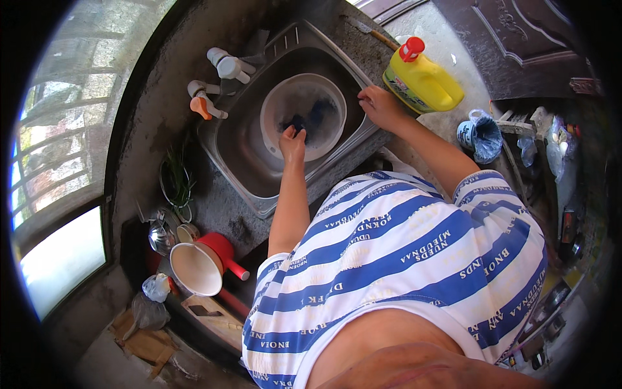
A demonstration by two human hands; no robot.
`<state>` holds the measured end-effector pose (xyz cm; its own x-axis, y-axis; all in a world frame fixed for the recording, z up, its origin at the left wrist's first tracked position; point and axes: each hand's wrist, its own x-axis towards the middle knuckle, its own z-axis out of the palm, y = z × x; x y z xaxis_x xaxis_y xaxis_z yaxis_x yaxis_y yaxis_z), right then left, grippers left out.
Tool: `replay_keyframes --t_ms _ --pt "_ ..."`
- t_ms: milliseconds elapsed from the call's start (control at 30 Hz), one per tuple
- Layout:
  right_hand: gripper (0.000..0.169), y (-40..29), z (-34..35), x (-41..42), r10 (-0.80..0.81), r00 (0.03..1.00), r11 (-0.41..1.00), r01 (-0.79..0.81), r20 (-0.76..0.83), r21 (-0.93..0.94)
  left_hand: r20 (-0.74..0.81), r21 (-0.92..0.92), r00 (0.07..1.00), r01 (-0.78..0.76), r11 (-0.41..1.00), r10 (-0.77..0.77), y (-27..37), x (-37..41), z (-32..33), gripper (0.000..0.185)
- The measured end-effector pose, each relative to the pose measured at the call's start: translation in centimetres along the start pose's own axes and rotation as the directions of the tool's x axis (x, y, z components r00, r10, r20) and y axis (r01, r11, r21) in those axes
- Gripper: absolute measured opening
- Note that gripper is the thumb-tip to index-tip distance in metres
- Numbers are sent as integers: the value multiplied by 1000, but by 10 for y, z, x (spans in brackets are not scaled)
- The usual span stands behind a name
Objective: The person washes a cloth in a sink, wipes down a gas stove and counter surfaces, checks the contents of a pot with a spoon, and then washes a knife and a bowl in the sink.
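A white plastic basin (272,141) of cloudy, sudsy water sits in the stainless steel sink (243,165). Dark blue cloth (323,112) lies partly under the water. At the basin's near side my left hand (293,143) pinches a bit of this dark cloth between thumb and fingers. My right hand (381,109) is over the sink's right rim, its fingers loosely curled and nothing seen in them. Close beside it stands a yellow detergent jug (425,80) with a red cap, which bears writing.
Two white taps, one plain (231,67) and one with an orange handle (200,107), line the sink's left side. A knife (371,33) lies on the far counter. At the lower left are a red dipper (216,253), a cream dipper (194,270) and green stalks (177,180).
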<state>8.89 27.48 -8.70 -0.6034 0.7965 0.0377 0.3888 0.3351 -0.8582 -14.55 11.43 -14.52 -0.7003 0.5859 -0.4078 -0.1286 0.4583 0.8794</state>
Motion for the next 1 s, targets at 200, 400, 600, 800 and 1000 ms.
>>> replay_keyframes --t_ms 200,400,600,800,1000 --pt "13 -9 -15 -23 29 999 999 -30 36 22 143 596 970 -244 765 197 5 0 1 58" --pt "12 -9 -32 -37 -123 992 992 123 23 16 94 590 976 -213 779 195 13 -8 2 52" --pt "19 55 -87 -104 243 884 919 -79 399 -385 56 146 986 -162 976 156 24 -17 5 32" --pt "23 125 -151 -58 338 941 823 -292 7 -488 167 112 985 11 994 -30 37 -22 11 30" --pt "24 137 -152 78 143 988 956 -123 56 -267 206 116 978 23 993 -47 37 -25 18 31"
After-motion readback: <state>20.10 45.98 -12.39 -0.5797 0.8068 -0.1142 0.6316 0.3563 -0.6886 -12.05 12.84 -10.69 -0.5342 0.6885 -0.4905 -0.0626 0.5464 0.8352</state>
